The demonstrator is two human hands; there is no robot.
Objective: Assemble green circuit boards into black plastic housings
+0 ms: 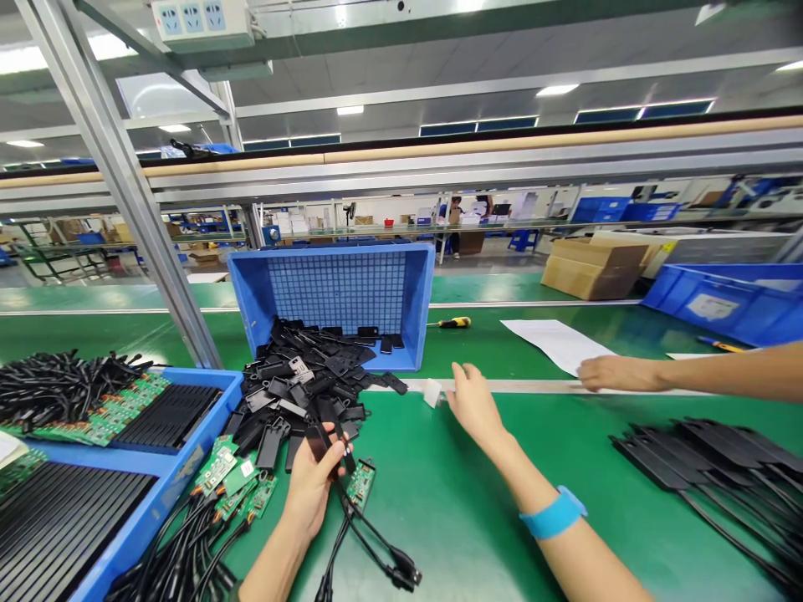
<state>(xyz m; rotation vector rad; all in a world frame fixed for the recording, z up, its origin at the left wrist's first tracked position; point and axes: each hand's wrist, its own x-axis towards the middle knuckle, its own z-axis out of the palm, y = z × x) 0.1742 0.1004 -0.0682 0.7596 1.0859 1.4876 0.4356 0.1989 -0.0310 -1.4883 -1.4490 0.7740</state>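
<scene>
My left hand [312, 483] is closed round a black plastic casing with a cable [364, 535] trailing toward me over the green table. It sits at the near edge of a heap of black casings [307, 380] spilling from a tipped blue crate [339, 293]. My right hand [472, 401], with a blue wristband [553, 513], reaches forward and pinches a small white piece [432, 391] at the metal strip. Green circuit boards with black cables [235, 481] lie just left of my left hand.
A blue tray [156, 493] on the left holds black parts, circuit boards and cables. Another person's hand [618, 373] rests on the table by a white sheet [555, 341]. Assembled black units [708, 460] lie at right. A screwdriver [452, 322], cardboard boxes [593, 266] and a blue bin [728, 301] stand beyond.
</scene>
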